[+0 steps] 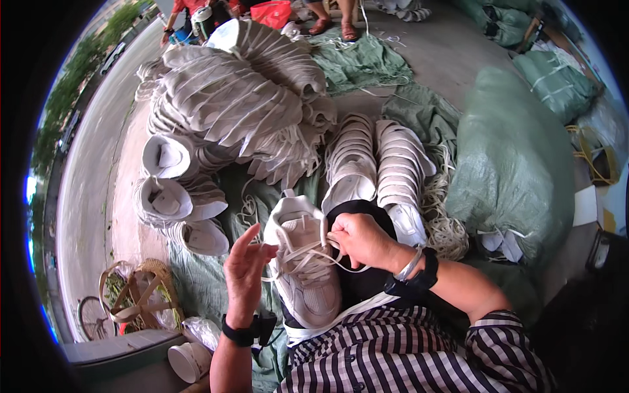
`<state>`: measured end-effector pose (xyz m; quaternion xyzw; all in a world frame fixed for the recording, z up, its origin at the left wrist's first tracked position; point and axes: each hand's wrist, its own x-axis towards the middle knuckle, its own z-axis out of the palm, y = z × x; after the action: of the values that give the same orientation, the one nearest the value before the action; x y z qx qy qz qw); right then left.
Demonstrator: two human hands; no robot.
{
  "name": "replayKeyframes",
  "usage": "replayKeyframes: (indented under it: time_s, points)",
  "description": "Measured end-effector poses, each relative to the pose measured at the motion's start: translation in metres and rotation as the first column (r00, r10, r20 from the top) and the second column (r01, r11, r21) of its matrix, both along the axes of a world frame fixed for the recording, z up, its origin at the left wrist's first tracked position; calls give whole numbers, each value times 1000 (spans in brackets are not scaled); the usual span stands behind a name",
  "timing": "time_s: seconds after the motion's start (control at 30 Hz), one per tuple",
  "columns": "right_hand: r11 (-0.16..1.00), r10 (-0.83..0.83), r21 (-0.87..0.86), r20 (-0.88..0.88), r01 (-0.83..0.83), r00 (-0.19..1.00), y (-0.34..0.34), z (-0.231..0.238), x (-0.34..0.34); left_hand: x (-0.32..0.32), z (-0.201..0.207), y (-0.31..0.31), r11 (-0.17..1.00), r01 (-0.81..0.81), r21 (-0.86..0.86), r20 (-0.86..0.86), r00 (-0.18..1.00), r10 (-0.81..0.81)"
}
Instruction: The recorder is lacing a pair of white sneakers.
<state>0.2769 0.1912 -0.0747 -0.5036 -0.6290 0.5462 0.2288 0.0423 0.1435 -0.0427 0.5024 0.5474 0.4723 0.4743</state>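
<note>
A light grey and off-white sneaker (308,298) rests on my lap, its heel opening pointing away from me. A pale flat shoelace (308,255) crosses loosely over its tongue. My right hand (362,239) is closed in a pinch on the lace at the right side of the eyelets. A loose end hangs in a curve below those fingers. At the shoe's left side my left hand (246,265) is raised with its fingers apart. One strand of lace runs close to it, and I see nothing gripped there.
Nested shoe uppers are piled (223,98) ahead, with rows of uppers (350,157) beside it. A tangle of laces (445,229) lies right of them. A bulging green sack (511,157) stands at right. A woven basket (157,281) and white cup (190,361) are at left. Another person's feet (348,31) show beyond.
</note>
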Motion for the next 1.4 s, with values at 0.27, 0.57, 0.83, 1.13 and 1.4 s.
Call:
replayKeyframes:
  time_s: [0.27,0.57,0.83,1.13,1.4]
  points:
    - [999,-50,11,-44,51,998,-4,7,-8,-4,-8,0,974,80,-211,53,996,-70]
    - [499,163,781,341,-376,926,25,7,7,-3,-13,-1,959,108,-263,188,980,-59]
    - [350,385,623,586,-700,714,56,25,8,-7,-13,4,928,183,-326,171,976,-133]
    - [796,240,508,233,-328,942,48,11,-24,-9,-22,5,941,161,-299,228,969,-93]
    - [528,-245,848,199,-42,949,111,39,8,-7,-15,5,949,149,-277,256,964,-76]
